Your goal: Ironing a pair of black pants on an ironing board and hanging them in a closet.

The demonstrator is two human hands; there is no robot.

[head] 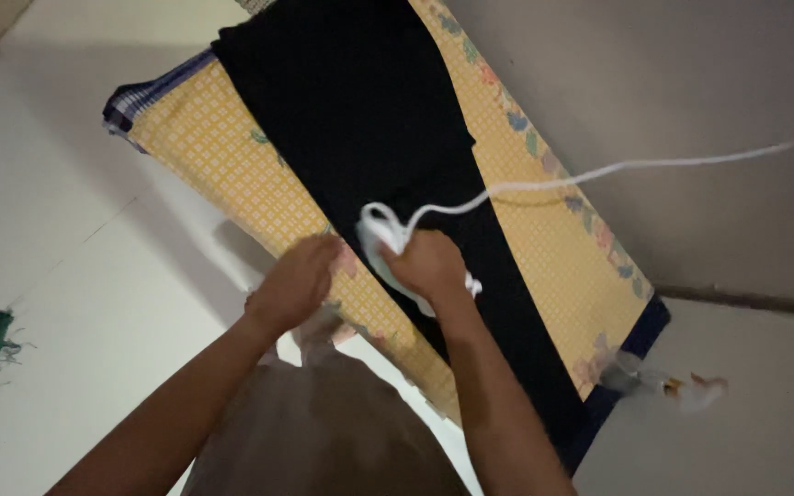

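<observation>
Head view of pressing work on a floor pad. The right hand [431, 264] is closed around the handle of a white iron [388, 250], fingers wrapped over the top so that most of the body is hidden beneath the fist. The iron rests on a black garment [360, 110]; its long axis appears to run diagonally, from far-left to near-right, parallel to the garment's length, but which end is the tip cannot be told. The visible parts of the iron project to the far-left and near-right of the grip. A white cord [618, 170] leaves the iron's far end, loops once, and runs off to the right. The left hand [298, 280] lies palm down, fingers loosely curled, just left of the iron at the garment's near-left edge, on the yellow checked cloth [222, 156] with floral border. A clear spray bottle [663, 384] lies at the pad's near-right corner.
</observation>
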